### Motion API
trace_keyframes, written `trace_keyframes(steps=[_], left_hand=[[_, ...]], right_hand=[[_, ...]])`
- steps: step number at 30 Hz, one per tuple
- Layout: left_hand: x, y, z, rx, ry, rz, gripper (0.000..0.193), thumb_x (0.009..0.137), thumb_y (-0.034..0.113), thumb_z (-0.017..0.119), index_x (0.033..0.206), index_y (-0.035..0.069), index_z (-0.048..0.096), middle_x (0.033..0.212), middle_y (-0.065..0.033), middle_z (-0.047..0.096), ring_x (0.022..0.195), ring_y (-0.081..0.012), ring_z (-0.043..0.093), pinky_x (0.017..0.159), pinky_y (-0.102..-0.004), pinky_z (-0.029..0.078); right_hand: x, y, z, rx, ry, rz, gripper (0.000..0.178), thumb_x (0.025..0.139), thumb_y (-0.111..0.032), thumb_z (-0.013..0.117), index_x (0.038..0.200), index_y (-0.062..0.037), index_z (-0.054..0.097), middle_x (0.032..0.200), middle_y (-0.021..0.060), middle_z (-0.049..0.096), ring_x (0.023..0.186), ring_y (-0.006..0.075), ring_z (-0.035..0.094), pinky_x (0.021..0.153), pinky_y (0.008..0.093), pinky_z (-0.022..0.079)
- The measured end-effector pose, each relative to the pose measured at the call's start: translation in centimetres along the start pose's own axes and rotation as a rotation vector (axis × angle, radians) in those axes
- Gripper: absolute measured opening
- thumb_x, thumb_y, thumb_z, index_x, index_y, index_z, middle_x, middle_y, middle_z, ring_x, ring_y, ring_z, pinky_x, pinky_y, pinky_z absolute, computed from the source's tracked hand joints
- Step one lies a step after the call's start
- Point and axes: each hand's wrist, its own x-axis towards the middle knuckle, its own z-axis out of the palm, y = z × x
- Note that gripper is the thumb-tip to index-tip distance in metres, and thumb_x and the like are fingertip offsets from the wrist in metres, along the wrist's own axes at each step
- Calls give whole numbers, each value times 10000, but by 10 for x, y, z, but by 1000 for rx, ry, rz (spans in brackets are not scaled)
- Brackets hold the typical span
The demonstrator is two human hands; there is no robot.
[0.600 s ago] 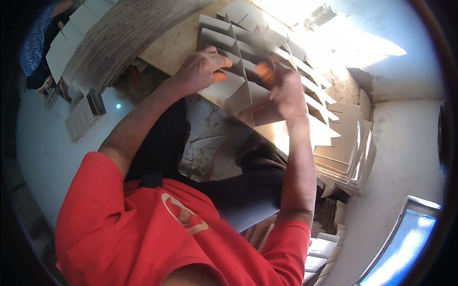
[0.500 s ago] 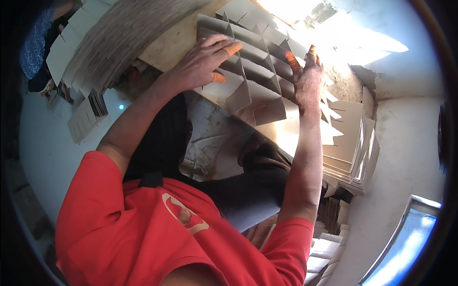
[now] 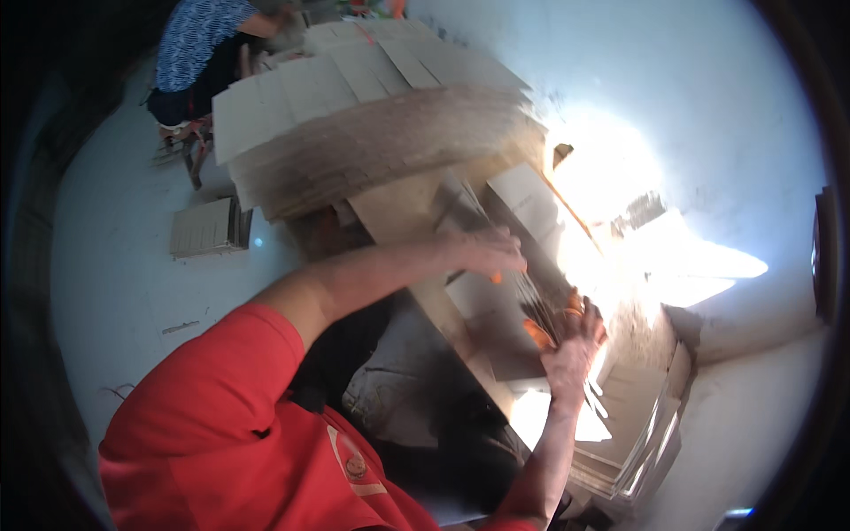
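A cardboard divider grid stands folded into a narrow bundle of thin strips on the wooden table, between my two hands. My left hand is bent over its far end, with an orange finger cover on the thumb side. Closed about the nearer end is my right hand, its thumb and a finger in orange covers. Motion blur and my fingers hide parts of the strips. Flat grey cardboard sheets lie on either side, one cardboard sheet beyond the bundle and another cardboard piece on the near side.
A long, tall stack of cardboard strips fills the table's far left. More cardboard sheets are piled at the right by the wall. A slotted bundle rests on the floor. Another person sits at the far left. Strong sunlight whitens the far right.
The divider grid was spread open with square cells; now it is folded narrow. My hands have come closer together, the left moving right. The view has shifted, showing more of the stack.
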Motion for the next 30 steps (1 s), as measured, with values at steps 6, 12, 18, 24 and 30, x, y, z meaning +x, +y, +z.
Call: trace_keyframes(steps=[6,12,18,24,30], left_hand=[[-9,35,6,-127,130,-27,360,723,39,675,1065,30,567,887,-165,626,876,-320,609,759,-437,469],[-33,28,40,93,315,80,222,751,82,636,949,4,573,871,-171,649,997,-343,609,804,-469,471],[-50,79,-58,467,327,224,137,763,142,555,825,20,565,760,-87,585,874,-227,572,741,-394,464],[-85,71,-152,951,597,40,393,731,96,603,1095,-54,584,959,-125,602,893,-206,555,792,-387,447],[-166,-51,-174,1201,537,-528,385,809,141,611,1161,-3,551,1103,-80,594,1001,-213,540,809,-368,427]], right_hand=[[-26,38,15,357,-371,153,746,704,-458,780,1254,-13,545,1132,208,635,1095,315,594,897,361,470],[-15,14,40,419,-508,177,307,709,-171,771,952,-13,670,696,126,648,689,247,636,653,356,473],[-12,-16,-7,14,-72,121,402,776,-163,711,1163,-122,609,869,186,671,835,353,641,697,423,496],[-30,13,-51,-321,711,-7,548,848,-131,680,1345,-59,461,1231,142,570,1179,330,516,1018,440,380],[-108,139,-8,-556,343,395,448,935,-251,545,1334,-63,467,1293,141,523,1231,306,448,1050,468,305]])
